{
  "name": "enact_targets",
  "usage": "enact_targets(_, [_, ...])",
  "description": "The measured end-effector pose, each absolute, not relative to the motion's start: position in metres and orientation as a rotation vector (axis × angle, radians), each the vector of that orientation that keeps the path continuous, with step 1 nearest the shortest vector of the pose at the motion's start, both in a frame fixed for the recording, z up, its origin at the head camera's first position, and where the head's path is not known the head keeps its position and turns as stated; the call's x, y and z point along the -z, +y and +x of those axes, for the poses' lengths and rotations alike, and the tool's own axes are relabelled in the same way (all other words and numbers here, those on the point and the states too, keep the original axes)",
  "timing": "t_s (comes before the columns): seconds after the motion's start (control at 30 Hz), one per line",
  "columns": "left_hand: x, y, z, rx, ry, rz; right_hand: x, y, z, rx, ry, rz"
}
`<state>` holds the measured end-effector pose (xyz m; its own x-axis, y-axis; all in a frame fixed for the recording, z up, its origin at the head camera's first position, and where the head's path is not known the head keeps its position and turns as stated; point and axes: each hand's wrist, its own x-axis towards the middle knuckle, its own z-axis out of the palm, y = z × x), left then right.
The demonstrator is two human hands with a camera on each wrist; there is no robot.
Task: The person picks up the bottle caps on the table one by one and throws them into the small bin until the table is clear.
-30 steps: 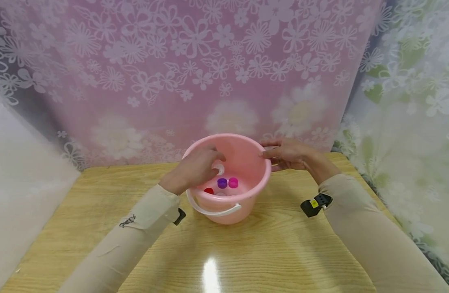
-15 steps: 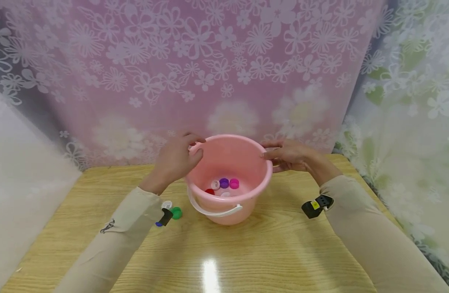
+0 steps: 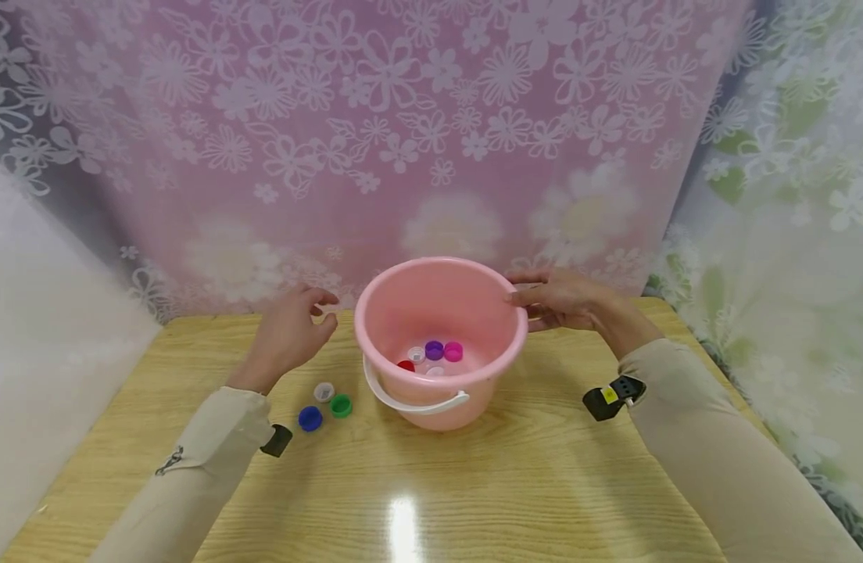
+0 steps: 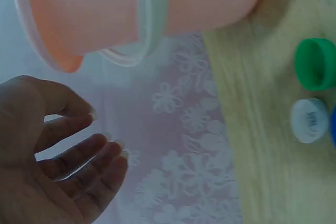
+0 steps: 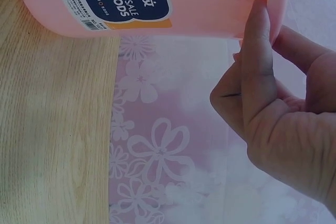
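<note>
A pink bucket (image 3: 438, 403) stands upright on the wooden table, its white handle (image 3: 417, 409) hanging down at the front left. On its floor lie several bottle caps, among them a purple cap (image 3: 435, 350), a pink cap (image 3: 453, 352) and a red cap (image 3: 406, 366). My right hand (image 3: 561, 301) grips the bucket's right rim between thumb and fingers. Left of the bucket, my left hand (image 3: 287, 332) hovers with loosely bent fingers and nothing in them. Below it are a white cap (image 3: 324, 392), a green cap (image 3: 341, 406) and a blue cap (image 3: 309, 418).
The wooden table (image 3: 474, 500) runs back to a pink floral curtain (image 3: 403, 156). A pale floral curtain (image 3: 790, 234) hangs along the right side. A printed label (image 5: 115, 3) shows on the bucket's side in the right wrist view.
My left hand has risen out of the bucket and moved left past its rim. The white cap it was at now lies on the bucket floor. My right hand stays on the rim.
</note>
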<state>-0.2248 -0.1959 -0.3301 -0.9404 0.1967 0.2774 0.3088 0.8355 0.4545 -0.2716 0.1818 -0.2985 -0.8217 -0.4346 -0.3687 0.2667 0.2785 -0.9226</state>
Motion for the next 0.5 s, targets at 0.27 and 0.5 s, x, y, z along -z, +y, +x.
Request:
enact_targets(0.27, [0.371,-0.217,-0.220,0.675,-3.042,-0.519,0.298,0.181,-0.271,1.592,1.988,-0.146])
enact_targets(0.5, [0.398,-0.224,-0.217,0.604,-3.145,-0.657,0.298,0.181,-0.272,1.588,2.001,-0.127])
